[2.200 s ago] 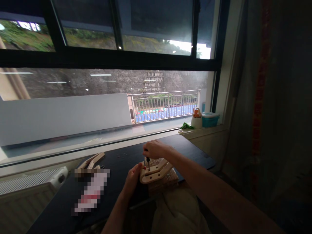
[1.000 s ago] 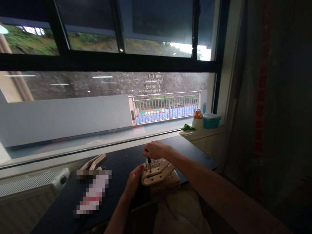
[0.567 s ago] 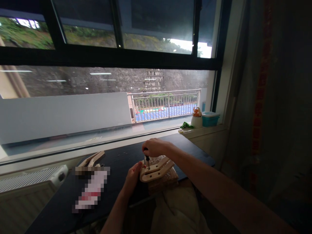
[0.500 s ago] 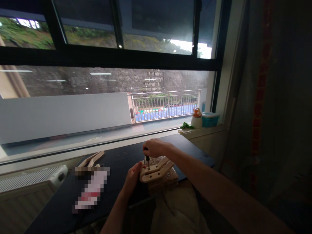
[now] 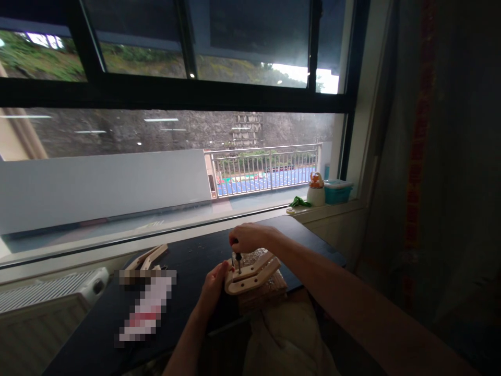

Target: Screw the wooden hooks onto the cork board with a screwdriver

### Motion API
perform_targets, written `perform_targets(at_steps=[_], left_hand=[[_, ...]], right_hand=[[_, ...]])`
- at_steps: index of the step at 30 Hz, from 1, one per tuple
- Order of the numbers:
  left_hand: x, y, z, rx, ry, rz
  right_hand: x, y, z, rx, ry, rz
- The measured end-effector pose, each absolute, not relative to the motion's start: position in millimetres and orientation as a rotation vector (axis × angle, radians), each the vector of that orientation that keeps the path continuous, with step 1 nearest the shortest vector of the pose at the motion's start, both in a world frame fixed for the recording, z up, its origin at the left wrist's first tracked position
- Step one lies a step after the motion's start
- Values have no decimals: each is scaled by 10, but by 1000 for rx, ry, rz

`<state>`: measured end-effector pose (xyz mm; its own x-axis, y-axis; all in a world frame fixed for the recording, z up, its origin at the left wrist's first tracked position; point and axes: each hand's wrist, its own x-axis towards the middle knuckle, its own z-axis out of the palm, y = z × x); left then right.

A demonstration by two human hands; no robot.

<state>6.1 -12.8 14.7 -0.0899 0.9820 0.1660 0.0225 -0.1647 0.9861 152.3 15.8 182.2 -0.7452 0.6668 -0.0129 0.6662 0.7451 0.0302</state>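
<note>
Closed around the handle of a screwdriver (image 5: pixel 238 257), my right hand (image 5: pixel 250 237) is above a pale wooden piece (image 5: pixel 250 283). The screwdriver stands nearly upright, its tip at the wood's upper face. This piece has a rounded left end, two angled arms and several dark holes. It rests on a block covered in clear bubble wrap (image 5: pixel 274 284) at the table's front edge. My left hand (image 5: pixel 216 277) grips the rounded end of the wooden piece with thumb and fingers. Something small and red shows by the left thumb; its kind is unclear.
More angled wooden pieces (image 5: pixel 154 256) lie on the dark table (image 5: pixel 188 303) at the left, beside a pixelated item (image 5: pixel 146 308). A radiator (image 5: pixel 55 297) stands left of the table. A teal box (image 5: pixel 337 192), a white container (image 5: pixel 315 196) and a green cloth (image 5: pixel 299 202) sit on the sill.
My right hand and the screwdriver have turned slightly, and more red shows at the handle. The left hand and the wooden piece hold nearly the same place.
</note>
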Motion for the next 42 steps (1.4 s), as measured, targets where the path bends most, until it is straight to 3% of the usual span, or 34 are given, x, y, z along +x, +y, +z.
perform_targets(at_steps=[18,29,42], left_hand=[[77,-140,151,1300,1178,1391],[58,-121,123,1301,1209,1396],[68,-129,144,1292,1225,1392]], right_hand=[[1489,133,1758,1229,2886,116],[1500,112,1818,1065,2934,55],[1515,222,1700,1263,2900,74]])
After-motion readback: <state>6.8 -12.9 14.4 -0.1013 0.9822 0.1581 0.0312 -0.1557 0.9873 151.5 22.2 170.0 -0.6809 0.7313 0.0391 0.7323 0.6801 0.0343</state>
